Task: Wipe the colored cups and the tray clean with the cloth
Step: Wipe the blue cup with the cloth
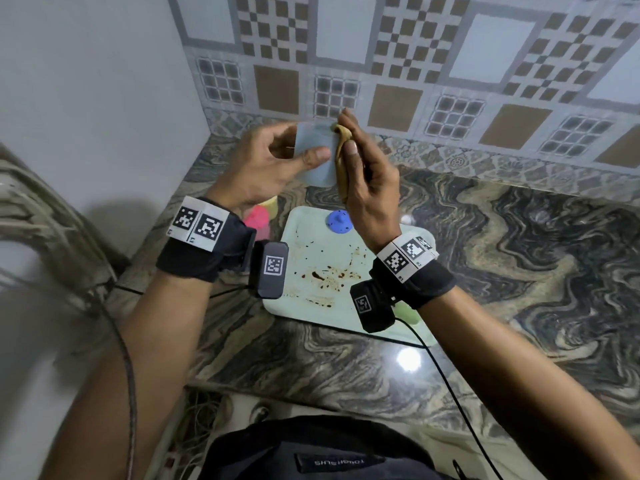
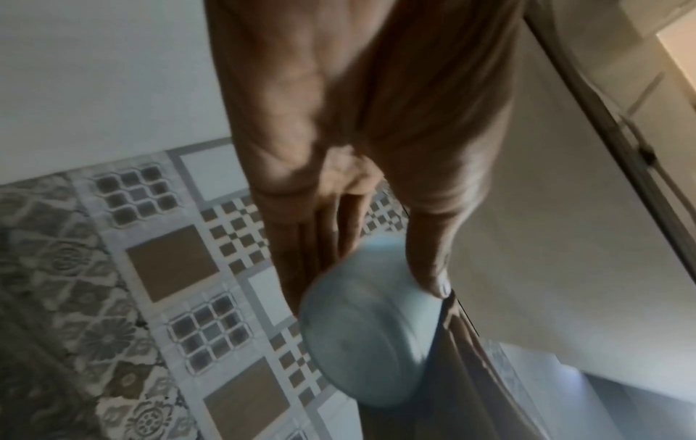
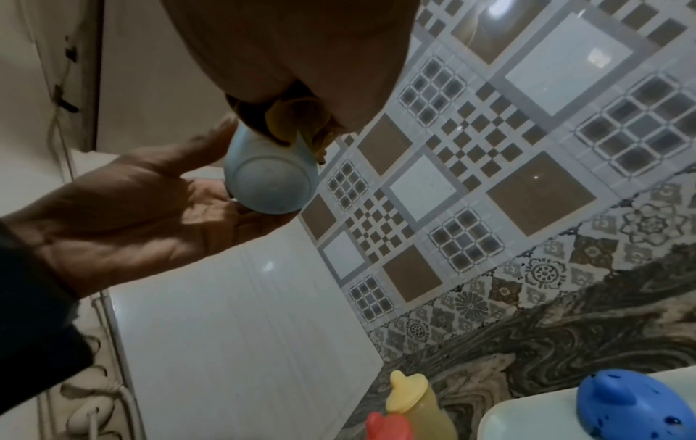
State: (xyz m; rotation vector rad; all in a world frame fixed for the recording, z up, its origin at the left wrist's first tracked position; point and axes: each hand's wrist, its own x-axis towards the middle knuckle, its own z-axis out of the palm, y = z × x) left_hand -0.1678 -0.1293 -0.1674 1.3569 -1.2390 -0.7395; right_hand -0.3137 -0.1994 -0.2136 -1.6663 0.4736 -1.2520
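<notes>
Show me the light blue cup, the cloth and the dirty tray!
light blue cup (image 1: 313, 147), head view, its side wall.
cloth (image 1: 341, 168), head view, its hanging fold.
tray (image 1: 311, 233), head view, bare floor above the stains.

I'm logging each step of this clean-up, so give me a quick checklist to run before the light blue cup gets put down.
1. Left hand grips light blue cup: ok.
2. Right hand pinches cloth against the cup: ok.
3. Cup wiped all over: cannot tell, blurred.
4. Tray clean: not ok, brown stains.
5. Blue lid off the tray: not ok.
6. Red cup and yellow cup wiped: cannot tell.
</notes>
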